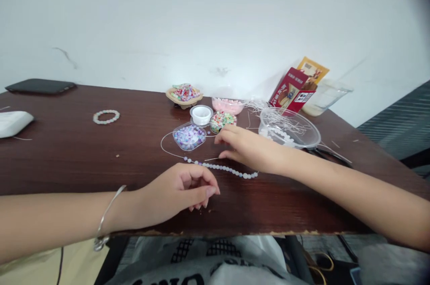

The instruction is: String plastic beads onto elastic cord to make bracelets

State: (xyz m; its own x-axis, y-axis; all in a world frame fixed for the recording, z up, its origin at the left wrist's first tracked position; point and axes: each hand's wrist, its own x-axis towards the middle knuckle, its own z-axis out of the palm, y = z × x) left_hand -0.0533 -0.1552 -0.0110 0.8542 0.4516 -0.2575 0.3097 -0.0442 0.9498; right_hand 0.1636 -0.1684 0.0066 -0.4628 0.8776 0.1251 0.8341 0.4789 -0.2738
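A string of pale white and lilac beads [231, 169] lies in a curve on the dark wooden table, its thin clear cord looping round to the left. My right hand [248, 148] hovers beside it, thumb and fingers apart, with nothing visible between them. A cord end lies close to its thumb. Nearer the table's front edge rests my left hand [188, 188], fingers loosely curled and thumb tip against the forefinger; I see nothing in it. Close by are a clear dish of purple and blue beads [190, 137] and a dish of multicoloured beads [223, 120], partly behind my right hand.
Behind stand a white spool [201, 115], pink beads [227, 105] and a bowl of colourful beads [184, 93]. Right are a clear tub [311, 135], scissors [331, 156] and a red box [291, 90]. A finished bracelet [106, 117] and black laptop-like slab [40, 86] lie left.
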